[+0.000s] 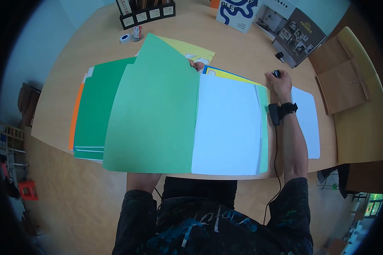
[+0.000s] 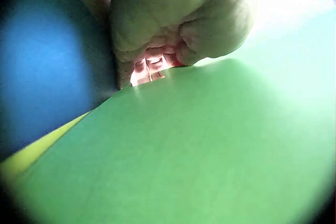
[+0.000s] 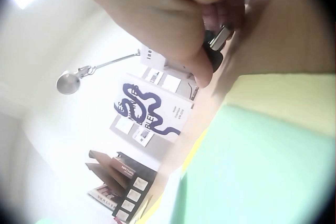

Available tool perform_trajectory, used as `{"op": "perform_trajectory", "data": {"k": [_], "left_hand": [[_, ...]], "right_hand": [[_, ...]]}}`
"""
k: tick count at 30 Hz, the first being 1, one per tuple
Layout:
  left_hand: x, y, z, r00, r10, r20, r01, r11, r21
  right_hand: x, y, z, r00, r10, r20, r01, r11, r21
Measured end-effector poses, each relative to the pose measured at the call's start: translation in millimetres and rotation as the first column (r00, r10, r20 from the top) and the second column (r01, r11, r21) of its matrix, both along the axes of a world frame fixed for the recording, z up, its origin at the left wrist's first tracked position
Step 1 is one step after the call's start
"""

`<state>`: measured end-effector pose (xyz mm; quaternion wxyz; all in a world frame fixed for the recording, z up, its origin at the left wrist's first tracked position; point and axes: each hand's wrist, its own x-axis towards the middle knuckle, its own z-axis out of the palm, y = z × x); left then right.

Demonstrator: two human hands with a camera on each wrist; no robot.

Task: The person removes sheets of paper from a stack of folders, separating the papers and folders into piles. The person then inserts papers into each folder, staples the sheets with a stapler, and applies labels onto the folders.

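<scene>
A light green folder [image 1: 155, 110] stands spread over the front of the table, a stack of white paper [image 1: 227, 125] on its right side. My left hand [image 1: 197, 65] is mostly hidden behind the raised cover; its fingertips show at the upper edge near the fold. In the left wrist view that hand [image 2: 178, 16] has its fingers curled at the green cover's edge, holding it. Right of the folder, my right hand [image 1: 281, 84] pinches a black binder clip [image 3: 214, 50] with silver handles between thumb and fingers. Another black binder clip [image 1: 279, 56] lies just beyond it.
Dark green [image 1: 100, 106] and orange folders lie at left, partly under the light green one. White sheets [image 1: 306, 123] lie beneath my right forearm. A tape roll [image 1: 125, 39], a small box [image 1: 137, 32], a black book rack [image 1: 147, 15] and standing books [image 1: 300, 36] are farther back. A brown organizer [image 1: 344, 80] stands right.
</scene>
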<state>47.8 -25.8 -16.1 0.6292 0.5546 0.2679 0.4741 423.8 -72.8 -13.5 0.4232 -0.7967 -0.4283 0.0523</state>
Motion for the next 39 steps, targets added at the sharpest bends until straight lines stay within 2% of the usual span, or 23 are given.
{"op": "perform_trajectory", "data": {"k": [3,5,6,7,8,9,10,11,12,13,14,15,17,24,26,27,28,30,31,34,36,37,39], "left_hand": [[2.1,-0.1,3.2,1.0,-0.017,-0.023,0.017,1.0,0.01],[4.6,0.0,5.9,0.999,-0.031,-0.036,0.032,0.999,0.018],[6.2,0.3,7.1,0.998,-0.038,-0.041,0.039,0.999,0.022],[7.2,0.8,7.8,0.998,-0.042,-0.045,0.043,0.999,0.025],[7.9,1.2,7.5,0.998,-0.044,-0.048,0.045,0.999,0.026],[8.0,0.9,6.1,0.998,-0.043,-0.051,0.044,0.999,0.024],[8.6,0.5,4.8,0.998,-0.042,-0.054,0.043,0.999,0.02],[9.1,0.0,3.6,0.997,-0.041,-0.059,0.042,0.999,0.016],[9.8,-0.7,3.0,0.997,-0.041,-0.063,0.042,0.999,0.014],[11.0,-0.9,3.4,0.997,-0.043,-0.068,0.044,0.999,0.015],[12.1,-0.9,4.0,0.996,-0.045,-0.073,0.047,0.999,0.017],[13.1,-0.6,4.9,0.996,-0.047,-0.077,0.049,0.999,0.02],[13.6,-1.2,4.7,0.995,-0.05,-0.089,0.053,0.998,0.022],[12.9,0.6,8.4,0.993,-0.041,-0.115,0.045,0.999,0.03],[12.8,-1.7,10.2,0.993,0.013,-0.115,-0.002,0.995,0.099],[12.5,-3.4,13.3,0.993,0.005,-0.115,0.001,0.999,0.052],[11.8,-4.3,15.1,0.993,-0.004,-0.114,0.004,1.0,0.005],[7.7,-2.3,14.5,0.979,-0.076,-0.19,0.068,0.997,-0.044],[5.8,-1.7,15.2,0.953,-0.152,-0.261,0.13,0.986,-0.1],[2.3,-1.7,16.7,0.913,-0.184,-0.364,0.162,0.983,-0.091],[1.5,3.4,6.5,0.906,-0.129,-0.402,0.125,0.991,-0.035],[0.6,7.3,1.4,0.896,-0.071,-0.439,0.089,0.996,0.019],[-1.1,13.7,-2.5,0.881,-0.001,-0.474,0.051,0.994,0.094]], "right_hand": [[-6.1,-3.3,1.8,0.999,-0.029,0.023,0.03,0.999,-0.045],[-6.1,-3.3,-0.6,0.973,-0.07,0.219,0.069,0.998,0.011],[-5.2,-5.5,-1.6,0.973,-0.077,0.217,0.076,0.997,0.013],[-11.0,-9.5,1.7,0.868,-0.218,0.446,0.151,0.972,0.181],[-20.3,-14.3,7.9,0.694,-0.37,0.618,0.173,0.919,0.355],[-28.0,-22.9,14.5,0.694,-0.367,0.619,0.172,0.92,0.352],[-40.9,-37.0,27.4,0.935,-0.077,0.347,0.01,0.982,0.19],[-53.9,-49.6,37.6,0.978,0.207,-0.018,-0.205,0.974,0.094],[-67.1,-60.2,44.4,0.978,0.207,-0.021,-0.205,0.975,0.091],[-80.4,-69.6,50.5,0.952,0.303,-0.046,-0.306,0.945,-0.116],[-91.2,-74.9,53.5,0.917,0.388,-0.09,-0.396,0.863,-0.314],[-100.9,-76.1,54.1,0.918,0.387,-0.091,-0.395,0.864,-0.312],[-114.0,-77.8,52.3,0.933,0.358,0.043,-0.308,0.852,-0.424],[-92.7,-76.0,29.4,0.911,0.412,0.017,-0.369,0.832,-0.414],[-80.3,-78.3,2.4,0.845,0.468,-0.258,-0.459,0.883,0.1],[-79.4,-85.1,-0.7,0.835,0.521,-0.178,-0.493,0.851,0.181],[-77.9,-83.9,0.4,0.834,0.523,-0.176,-0.494,0.85,0.182],[-72.5,-80.4,4.2,0.826,0.526,-0.202,-0.544,0.838,-0.04],[-75.4,-79.6,6.0,0.827,0.526,-0.199,-0.543,0.839,-0.038],[-82.1,-77.2,11.5,0.859,0.502,-0.104,-0.506,0.862,-0.023],[-72.6,-72.9,19.1,0.645,0.626,-0.439,-0.668,0.741,0.075],[-61.1,-69.0,22.7,0.644,0.631,-0.433,-0.671,0.738,0.077],[-36.3,-54.3,31.7,0.856,0.414,-0.31,-0.467,0.876,-0.12]]}}
